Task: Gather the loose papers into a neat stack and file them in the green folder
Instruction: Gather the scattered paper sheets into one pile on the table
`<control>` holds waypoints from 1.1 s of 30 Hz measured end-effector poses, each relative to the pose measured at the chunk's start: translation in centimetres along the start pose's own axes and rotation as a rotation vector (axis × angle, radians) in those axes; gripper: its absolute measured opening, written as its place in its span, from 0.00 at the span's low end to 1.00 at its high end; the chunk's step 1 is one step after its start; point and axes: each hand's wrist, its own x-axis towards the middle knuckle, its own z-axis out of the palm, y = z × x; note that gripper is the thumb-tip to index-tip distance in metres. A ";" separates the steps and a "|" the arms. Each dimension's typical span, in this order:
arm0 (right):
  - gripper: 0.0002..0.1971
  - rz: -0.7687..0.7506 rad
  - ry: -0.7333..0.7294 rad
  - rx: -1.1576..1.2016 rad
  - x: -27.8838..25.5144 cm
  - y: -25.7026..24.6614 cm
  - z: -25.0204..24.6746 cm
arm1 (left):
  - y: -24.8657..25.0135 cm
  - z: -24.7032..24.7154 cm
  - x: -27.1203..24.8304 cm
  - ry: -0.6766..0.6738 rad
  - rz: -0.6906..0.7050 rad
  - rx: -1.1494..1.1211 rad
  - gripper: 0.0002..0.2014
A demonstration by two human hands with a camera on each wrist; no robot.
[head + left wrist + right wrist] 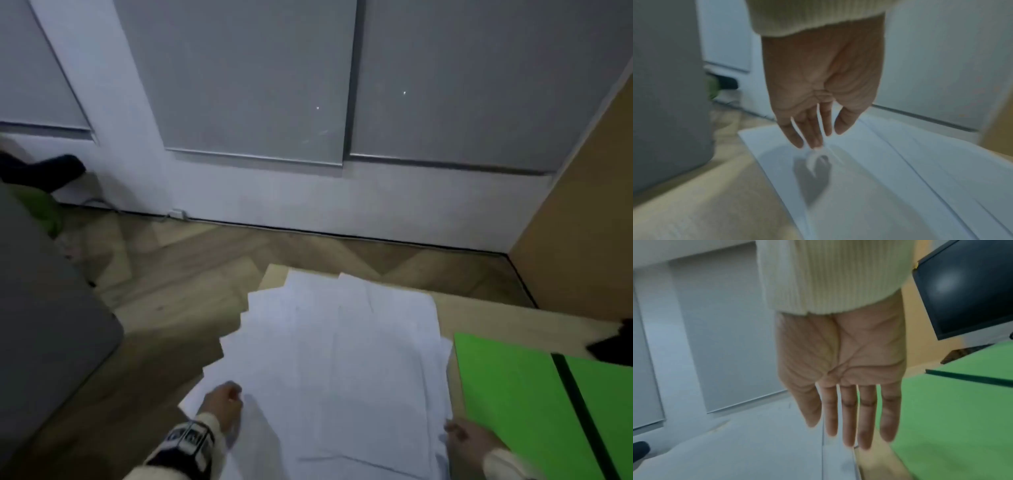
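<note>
Hovering palm-down with straight fingers, the left hand point(822, 84) grasped nothing, its fingertips point(816, 142) just over the papers' point(335, 359) left edge. The right hand point(842, 369) (fingers equally straight, holding nothing) hung at their right edge. Both sheets and folder point(520, 394) lay side by side on the desk point(486, 315).

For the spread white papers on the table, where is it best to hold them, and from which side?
Probably by the two long side edges, one hand from each side. The papers lie flat and fanned, so squeezing inward squares them. The left hand and right hand are already at those edges.
</note>
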 end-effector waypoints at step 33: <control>0.18 -0.083 -0.371 0.261 2.6 -3.4 3.8 | 0.2 1.0 0.2 0.343 -0.692 -0.270 0.37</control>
